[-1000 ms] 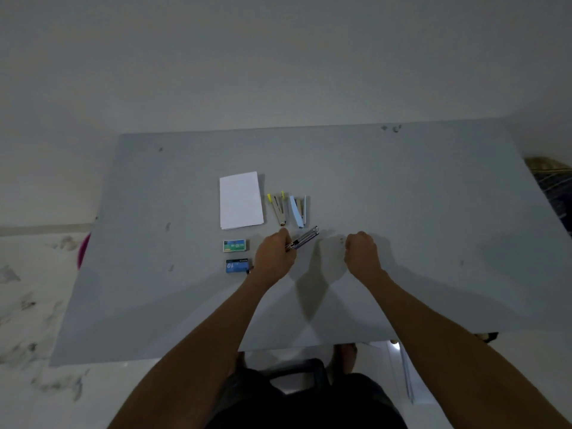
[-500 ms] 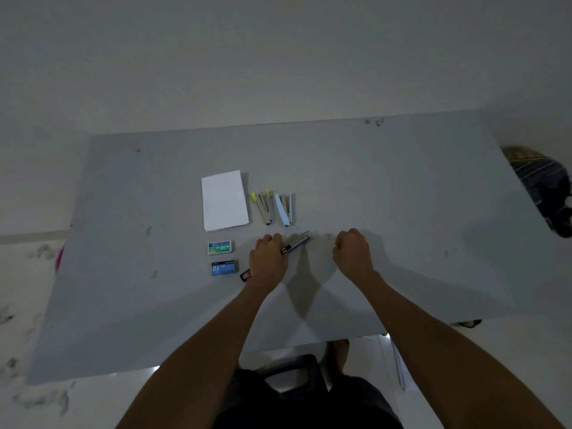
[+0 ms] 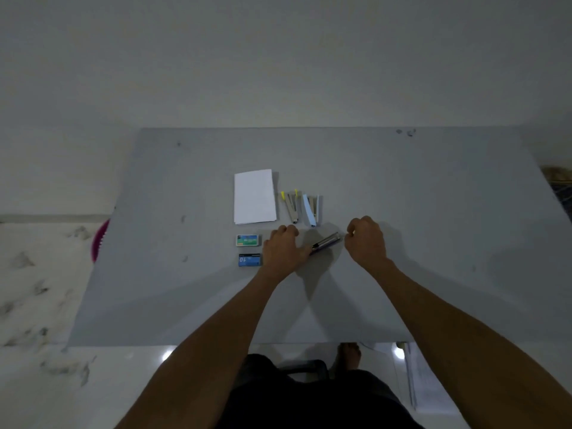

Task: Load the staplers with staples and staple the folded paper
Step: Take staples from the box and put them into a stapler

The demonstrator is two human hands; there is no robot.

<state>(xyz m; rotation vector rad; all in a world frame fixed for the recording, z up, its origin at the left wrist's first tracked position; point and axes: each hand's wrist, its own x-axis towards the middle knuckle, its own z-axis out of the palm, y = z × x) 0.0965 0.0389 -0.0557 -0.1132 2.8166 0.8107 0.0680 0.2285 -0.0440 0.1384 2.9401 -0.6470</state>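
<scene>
My left hand point(image 3: 284, 249) grips the rear of a dark stapler point(image 3: 325, 243), whose metal front sticks out to the right, tilted up. My right hand point(image 3: 366, 239) is a curled fist just right of the stapler's tip; nothing shows between its fingers. Behind the hands lie a yellow-tipped stapler point(image 3: 291, 207) and a light blue stapler point(image 3: 311, 210), both opened out. The white folded paper point(image 3: 254, 196) lies to their left. A green staple box point(image 3: 247, 240) and a blue staple box point(image 3: 250, 260) sit left of my left hand.
Everything lies on a grey table point(image 3: 433, 243) against a pale wall. A pink object point(image 3: 100, 239) pokes out past the table's left edge, and a striped thing point(image 3: 560, 190) shows at the right edge. My legs and a chair are below the near edge.
My right hand has moved left, closer to the stapler's tip. My left hand keeps its grip on the dark stapler. The view has shifted slightly.
</scene>
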